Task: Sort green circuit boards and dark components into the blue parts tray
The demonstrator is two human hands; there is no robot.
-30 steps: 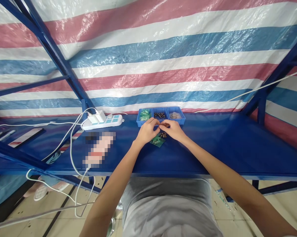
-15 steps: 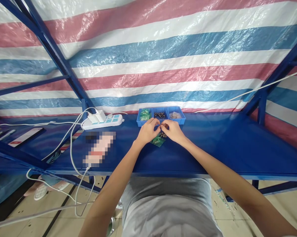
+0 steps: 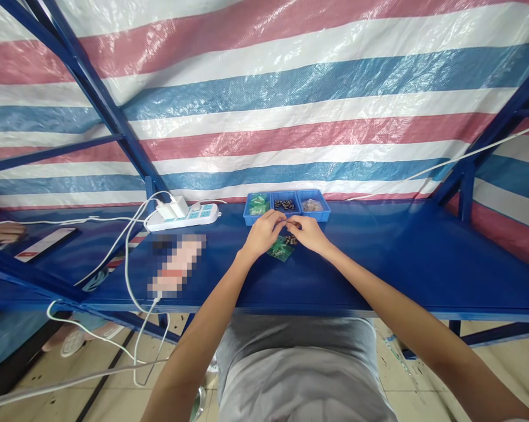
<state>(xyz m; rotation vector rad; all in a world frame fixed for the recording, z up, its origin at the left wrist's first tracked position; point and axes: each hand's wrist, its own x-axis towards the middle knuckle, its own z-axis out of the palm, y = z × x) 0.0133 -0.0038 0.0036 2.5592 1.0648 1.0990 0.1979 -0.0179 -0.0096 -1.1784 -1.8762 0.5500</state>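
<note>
My left hand [image 3: 265,230] and my right hand [image 3: 307,232] meet at the fingertips over the blue table, just in front of a three-part blue tray [image 3: 286,220]. Both are closed in a pinch; whatever they hold is too small and covered by the fingers to name. Under them lie green packets [image 3: 282,250] and a little heap of small dark and brass-coloured parts [image 3: 291,240]. The tray's left compartment has green packets [image 3: 258,203], its middle one small dark parts [image 3: 285,204], its right one pale clear packets [image 3: 312,206].
A white power strip [image 3: 183,218] with chargers and looping white cables stands left of the tray. Nearer lies a blurred-out pink object [image 3: 178,266]. Further left, another person's hand [image 3: 3,232] is by a phone [image 3: 47,244]. Blue frame posts [image 3: 101,111] rise beside the table.
My fingertips have shifted slightly while staying together over the parts. At the far left, the other person's hand has come further into view by the phone.
</note>
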